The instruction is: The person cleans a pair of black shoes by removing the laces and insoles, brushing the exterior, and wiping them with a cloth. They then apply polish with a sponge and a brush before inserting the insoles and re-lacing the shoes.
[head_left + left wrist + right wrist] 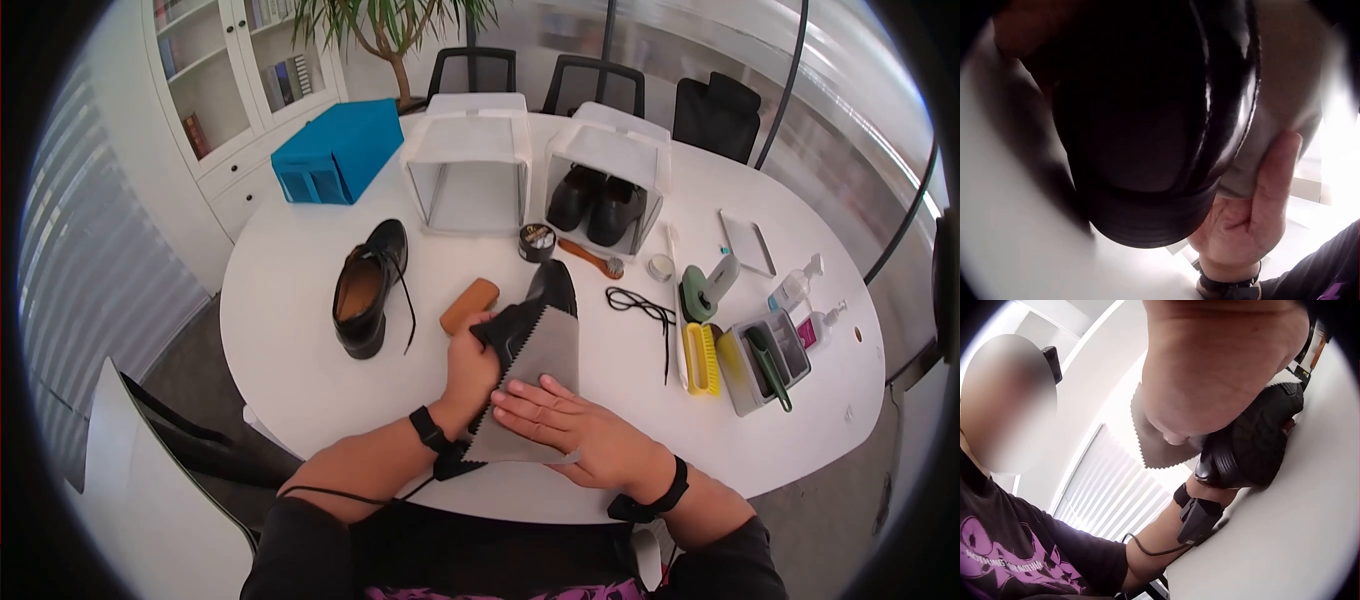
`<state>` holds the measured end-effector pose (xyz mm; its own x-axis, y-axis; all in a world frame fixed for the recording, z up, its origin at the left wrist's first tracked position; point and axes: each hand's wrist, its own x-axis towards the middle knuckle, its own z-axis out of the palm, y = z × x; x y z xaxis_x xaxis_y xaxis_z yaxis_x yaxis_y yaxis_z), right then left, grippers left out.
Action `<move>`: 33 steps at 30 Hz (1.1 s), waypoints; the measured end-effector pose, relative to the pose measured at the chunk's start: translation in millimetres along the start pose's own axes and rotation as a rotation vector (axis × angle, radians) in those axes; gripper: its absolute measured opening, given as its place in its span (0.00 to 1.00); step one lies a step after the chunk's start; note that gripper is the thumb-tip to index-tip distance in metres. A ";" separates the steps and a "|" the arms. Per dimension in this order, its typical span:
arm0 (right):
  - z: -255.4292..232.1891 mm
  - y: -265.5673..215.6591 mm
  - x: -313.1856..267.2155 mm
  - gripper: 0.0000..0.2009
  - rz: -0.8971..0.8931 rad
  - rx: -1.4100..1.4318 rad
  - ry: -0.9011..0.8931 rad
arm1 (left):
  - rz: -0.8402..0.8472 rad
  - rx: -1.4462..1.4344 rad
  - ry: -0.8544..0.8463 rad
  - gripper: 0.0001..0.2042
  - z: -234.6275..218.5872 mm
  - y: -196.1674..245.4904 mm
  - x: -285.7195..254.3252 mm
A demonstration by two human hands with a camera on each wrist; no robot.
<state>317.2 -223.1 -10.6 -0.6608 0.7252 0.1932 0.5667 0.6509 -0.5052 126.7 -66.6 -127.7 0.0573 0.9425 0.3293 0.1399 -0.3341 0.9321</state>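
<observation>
My left hand (472, 372) grips a black leather shoe (552, 286) by its side, sole turned partly outward in the right wrist view. The shoe's rounded heel (1147, 219) fills much of the left wrist view. A grey cloth with zigzag-cut edges (545, 350) drapes over the shoe. My right hand (570, 430) lies on the cloth with fingers straight, pressing it against the shoe. The matching black shoe (368, 285), its lace trailing, stands upright to the left. A brown block (469, 305) lies just beyond my left hand.
Two white boxes stand at the back, the right box (655, 150) holding black shoes (600, 205). A blue box (335, 150) is left of them. Around the right lie a polish tin (537, 242), wooden brush (590, 258), black lace (645, 303), yellow brush (703, 360), grey caddy (745, 385) and pump bottles (797, 285).
</observation>
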 end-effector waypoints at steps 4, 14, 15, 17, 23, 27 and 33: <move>9.3 -1.6 2.9 0.40 -0.138 0.066 -0.080 | 0.004 -0.017 -0.019 0.13 -4.9 4.2 1.8; 53.3 39.4 -49.3 0.35 0.119 1.003 0.362 | -0.189 -0.318 -0.035 0.15 0.3 -45.5 26.9; 52.9 58.9 -67.0 0.36 0.347 0.958 0.461 | -0.196 -0.316 -0.028 0.15 -2.3 -33.8 26.1; 50.2 69.3 -49.5 0.28 0.256 1.354 1.210 | -0.121 -0.392 -0.017 0.14 -5.3 10.5 20.7; -10.8 74.5 -31.8 0.31 0.308 1.174 1.676 | -0.101 -0.490 -0.207 0.17 -6.9 30.5 12.8; -7.1 90.7 -42.1 0.37 0.226 0.921 1.700 | 0.050 -0.346 -0.387 0.16 -10.9 57.3 2.9; -14.9 50.0 -38.0 0.29 0.319 -0.077 0.728 | 0.150 -0.279 -0.597 0.16 -10.6 74.6 -13.8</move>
<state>378.1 -214.8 -30.7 0.0108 0.8263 0.5631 0.7242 0.3818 -0.5743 125.9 -104.5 -61.1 0.6040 0.6936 0.3925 -0.1676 -0.3709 0.9134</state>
